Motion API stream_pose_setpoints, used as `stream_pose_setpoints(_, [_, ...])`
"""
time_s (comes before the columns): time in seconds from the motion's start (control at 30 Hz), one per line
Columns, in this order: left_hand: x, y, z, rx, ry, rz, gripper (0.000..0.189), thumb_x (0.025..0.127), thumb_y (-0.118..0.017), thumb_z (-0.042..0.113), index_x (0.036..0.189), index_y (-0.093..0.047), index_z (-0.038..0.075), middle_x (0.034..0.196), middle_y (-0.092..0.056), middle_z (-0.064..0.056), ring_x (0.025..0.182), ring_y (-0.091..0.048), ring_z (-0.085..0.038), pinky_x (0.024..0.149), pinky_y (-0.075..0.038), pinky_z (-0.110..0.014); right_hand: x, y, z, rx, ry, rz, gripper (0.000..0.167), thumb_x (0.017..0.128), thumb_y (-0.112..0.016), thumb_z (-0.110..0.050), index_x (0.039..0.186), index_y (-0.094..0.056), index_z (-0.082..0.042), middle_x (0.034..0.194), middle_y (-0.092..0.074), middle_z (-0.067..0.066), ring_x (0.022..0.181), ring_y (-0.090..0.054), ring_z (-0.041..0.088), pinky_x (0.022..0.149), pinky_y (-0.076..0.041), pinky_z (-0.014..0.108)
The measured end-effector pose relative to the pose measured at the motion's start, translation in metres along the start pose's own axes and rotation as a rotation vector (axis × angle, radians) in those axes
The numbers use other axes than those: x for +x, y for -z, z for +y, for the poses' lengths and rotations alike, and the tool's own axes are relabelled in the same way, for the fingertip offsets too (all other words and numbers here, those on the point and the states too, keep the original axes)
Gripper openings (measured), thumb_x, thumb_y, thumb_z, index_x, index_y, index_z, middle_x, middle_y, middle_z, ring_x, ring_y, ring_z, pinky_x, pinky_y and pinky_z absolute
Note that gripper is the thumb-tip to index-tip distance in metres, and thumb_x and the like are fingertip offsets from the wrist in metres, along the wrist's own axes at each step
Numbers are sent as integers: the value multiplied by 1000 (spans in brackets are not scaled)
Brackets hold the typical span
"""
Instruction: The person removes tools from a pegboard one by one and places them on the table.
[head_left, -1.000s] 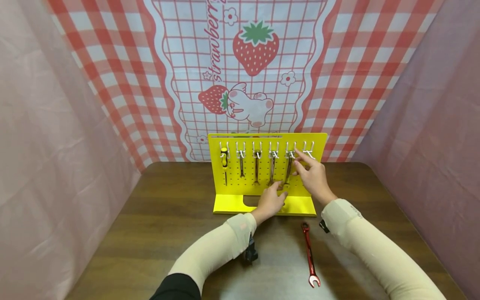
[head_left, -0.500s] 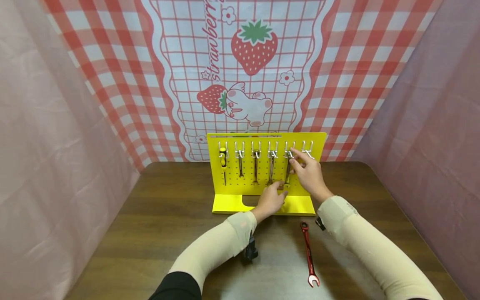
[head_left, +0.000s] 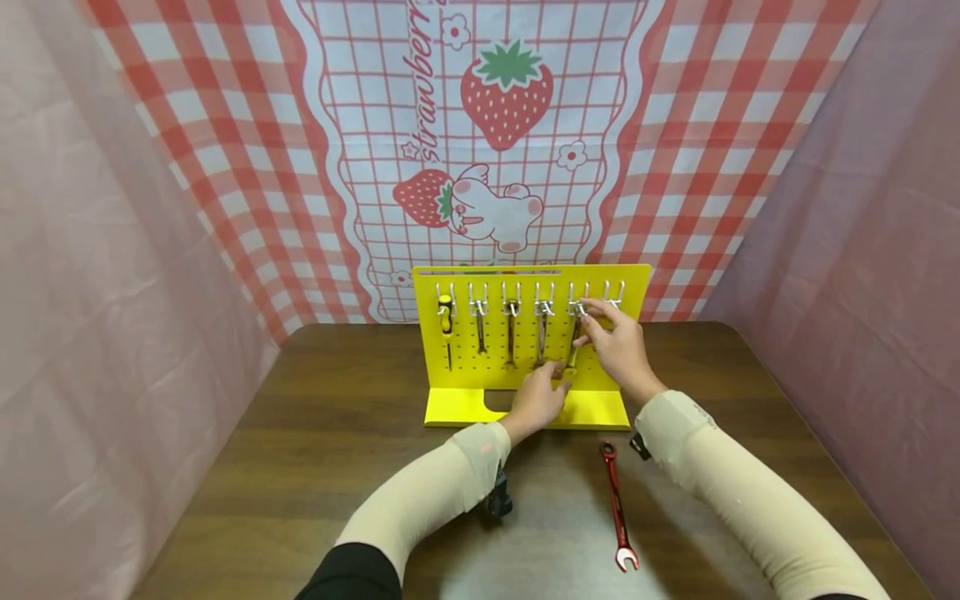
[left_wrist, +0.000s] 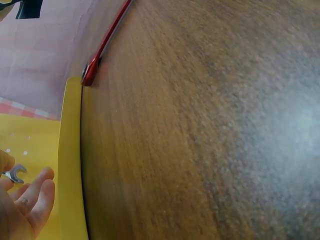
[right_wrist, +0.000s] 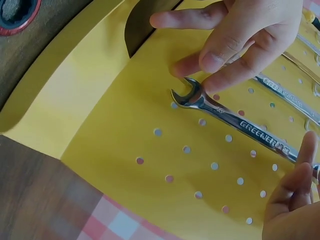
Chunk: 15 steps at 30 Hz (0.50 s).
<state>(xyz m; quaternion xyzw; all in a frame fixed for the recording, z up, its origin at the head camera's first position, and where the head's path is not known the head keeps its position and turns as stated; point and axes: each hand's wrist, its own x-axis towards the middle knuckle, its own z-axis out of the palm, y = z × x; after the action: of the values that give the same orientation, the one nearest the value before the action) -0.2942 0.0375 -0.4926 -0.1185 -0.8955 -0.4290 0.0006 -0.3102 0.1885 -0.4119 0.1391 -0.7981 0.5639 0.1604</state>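
A yellow pegboard stand [head_left: 454,406] holds several hanging tools on white hooks. At its right part hangs a silver combination wrench [right_wrist: 240,122], open end down. My right hand [head_left: 619,346] is at this wrench's upper end, thumb and fingers around the ring end by the hook; the exact contact is partly hidden. My left hand [head_left: 537,402] is at the lower end, fingers loosely extended, a fingertip touching or very close to the open end in the right wrist view. A red combination wrench [head_left: 617,508] lies on the table in front of the stand.
To the left on the board hang a yellow-and-black screwdriver [head_left: 447,321] and several other wrenches, one small [head_left: 482,329]. The rightmost hook [head_left: 613,293] is partly behind my right hand. A checked strawberry cloth [head_left: 690,125] hangs behind the wooden table [head_left: 315,467].
My right hand has shifted slightly left and closer to the hanging wrench's upper end. My left hand stays by the lower end. The red wrench has not moved.
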Motion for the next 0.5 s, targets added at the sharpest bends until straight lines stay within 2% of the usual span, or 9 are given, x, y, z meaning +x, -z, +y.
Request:
stream_pose_setpoints(0.23, [-1, 1, 0, 36, -54, 7, 31, 103, -60, 22, 131, -65, 12, 127, -67, -2, 116, -63, -20, 93, -52, -37, -1, -1, 2, 11, 15, 55, 32, 103, -59, -14, 134, -64, -8, 119, -65, 18, 68, -71, 31, 41, -41, 23])
stream_pose_setpoints(0.33, [-1, 1, 1, 33, -67, 23, 28, 102, -62, 22, 127, -68, 12, 124, -69, 0, 116, -63, -18, 95, -51, -34, -1, -2, 3, 29, 13, 65, 31, 103, -59, -13, 132, -65, -7, 116, -64, 18, 66, -70, 29, 44, -45, 23])
stream_pose_setpoints(0.4, [-1, 1, 2, 33, -73, 34, 27, 101, -63, 22, 125, -70, 12, 122, -69, 0, 115, -63, -17, 95, -51, -33, -1, -2, 1, 33, 8, 66, 30, 103, -58, -9, 132, -64, -4, 115, -64, 21, 67, -70, 33, 45, -47, 22])
stream_pose_setpoints(0.5, [0, 0, 2, 36, -87, 45, 25, 100, -65, 22, 121, -71, 11, 119, -71, 1, 113, -64, -15, 94, -51, -30, -1, -3, 0, 39, 7, 71, 30, 102, -59, -7, 131, -65, -2, 113, -65, 23, 66, -69, 33, 47, -48, 21])
